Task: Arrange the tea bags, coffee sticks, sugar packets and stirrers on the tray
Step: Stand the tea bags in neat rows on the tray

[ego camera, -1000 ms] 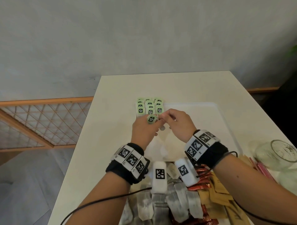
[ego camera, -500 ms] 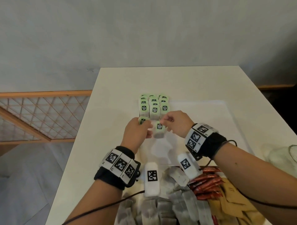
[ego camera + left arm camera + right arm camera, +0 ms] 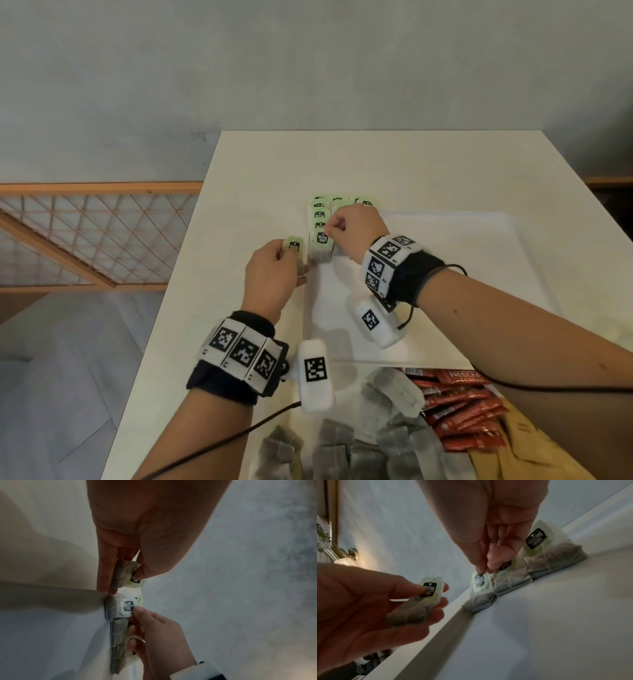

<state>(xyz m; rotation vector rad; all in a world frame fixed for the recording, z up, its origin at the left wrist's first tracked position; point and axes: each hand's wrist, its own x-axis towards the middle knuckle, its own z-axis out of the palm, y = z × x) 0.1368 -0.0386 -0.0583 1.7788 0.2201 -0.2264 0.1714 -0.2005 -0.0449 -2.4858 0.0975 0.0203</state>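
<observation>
White table [image 3: 411, 161]: carries all items of the scene.
Tray [image 3: 479, 274]: white, shallow-rimmed, lying on the table; most of its floor is bare.
Loose tea bags [image 3: 342, 442]: grey paper sachets heaped on the table at the near edge, off the tray.
Coffee sticks [image 3: 459, 407]: red sachets beside that heap; printing reads "NESCAFE CLASSIC" in part.
Sugar packets [image 3: 534, 452]: tan paper, right of the coffee sticks; no writing legible.
Arranged tea bags [image 3: 320, 219]: overlapping rows in the tray's far left corner; pale green tags with a dark label reading "McCoy teas".
Right hand [image 3: 352, 228]: fingers curled, thumb and forefinger pinching the tag of the front tea bag [image 3: 480, 586], which rests on the tray against its left rim.
Left hand [image 3: 274, 274]: just outside the tray's left rim, fingers curled under a held tea bag [image 3: 294, 247], thumb pressed on its green tag.
Wrist bands: black, with square black-and-white marker tiles.
</observation>
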